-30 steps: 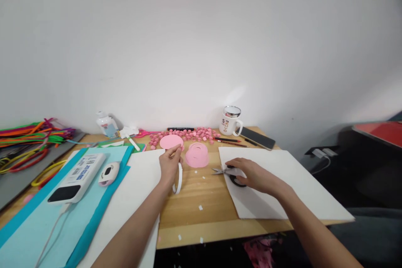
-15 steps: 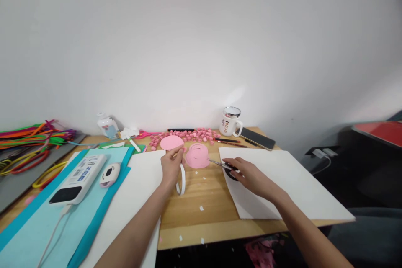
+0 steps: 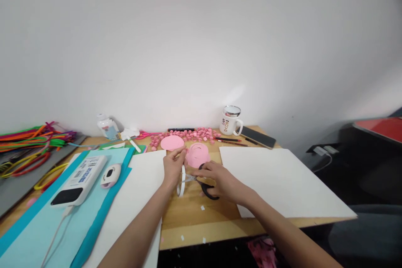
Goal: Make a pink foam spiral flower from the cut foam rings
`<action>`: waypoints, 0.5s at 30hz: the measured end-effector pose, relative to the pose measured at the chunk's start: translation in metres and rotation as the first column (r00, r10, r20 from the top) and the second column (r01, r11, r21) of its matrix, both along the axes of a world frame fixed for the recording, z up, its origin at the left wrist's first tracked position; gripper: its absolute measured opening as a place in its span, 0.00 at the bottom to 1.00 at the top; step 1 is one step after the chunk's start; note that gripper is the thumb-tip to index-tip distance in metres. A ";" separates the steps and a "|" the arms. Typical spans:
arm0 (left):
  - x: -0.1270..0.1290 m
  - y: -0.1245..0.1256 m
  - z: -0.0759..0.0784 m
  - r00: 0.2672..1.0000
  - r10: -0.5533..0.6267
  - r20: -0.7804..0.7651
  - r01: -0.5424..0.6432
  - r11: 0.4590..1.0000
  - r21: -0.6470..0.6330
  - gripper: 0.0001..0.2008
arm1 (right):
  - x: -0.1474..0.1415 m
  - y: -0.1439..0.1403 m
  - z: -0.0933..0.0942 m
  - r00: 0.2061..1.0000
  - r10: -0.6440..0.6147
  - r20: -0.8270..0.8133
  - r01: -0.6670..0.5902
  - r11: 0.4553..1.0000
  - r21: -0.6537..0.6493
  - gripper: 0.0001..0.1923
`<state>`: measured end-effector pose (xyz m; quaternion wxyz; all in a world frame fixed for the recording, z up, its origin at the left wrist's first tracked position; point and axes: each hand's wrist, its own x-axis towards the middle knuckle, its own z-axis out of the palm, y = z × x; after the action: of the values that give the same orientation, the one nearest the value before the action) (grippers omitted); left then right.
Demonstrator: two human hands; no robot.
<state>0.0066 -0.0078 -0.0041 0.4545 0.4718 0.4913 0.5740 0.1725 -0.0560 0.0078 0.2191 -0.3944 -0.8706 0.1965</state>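
I am pinching the tape roll (image 3: 181, 180) upright in my left hand (image 3: 173, 167); my right hand (image 3: 220, 180) is gripping the scissors (image 3: 201, 181) — blades pointing left, tips just beside the roll.

A home craft desk is sitting against a plain white wall. Pipe cleaners (image 3: 28, 144) are lying at 9 o'clock, pink paper bits (image 3: 188, 135) and a mug (image 3: 230, 120) at 12, white card (image 3: 279, 180) at 3.
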 end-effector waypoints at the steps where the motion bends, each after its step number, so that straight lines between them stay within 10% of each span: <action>1: 0.000 0.000 0.000 1.000 0.000 0.001 0.000 1.000 -0.004 0.17 | -0.001 0.001 -0.001 1.000 0.000 0.026 0.000 1.000 0.017 0.28; 15: 0.001 0.002 -0.006 0.998 -0.019 -0.065 0.018 1.000 -0.020 0.17 | 0.000 0.002 -0.004 0.990 -0.017 0.143 0.016 1.000 0.012 0.09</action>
<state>0.0076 -0.0060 -0.0102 0.4480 0.4904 0.5072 0.5491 0.1722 -0.0543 0.0043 0.1597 -0.4134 -0.8818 0.1611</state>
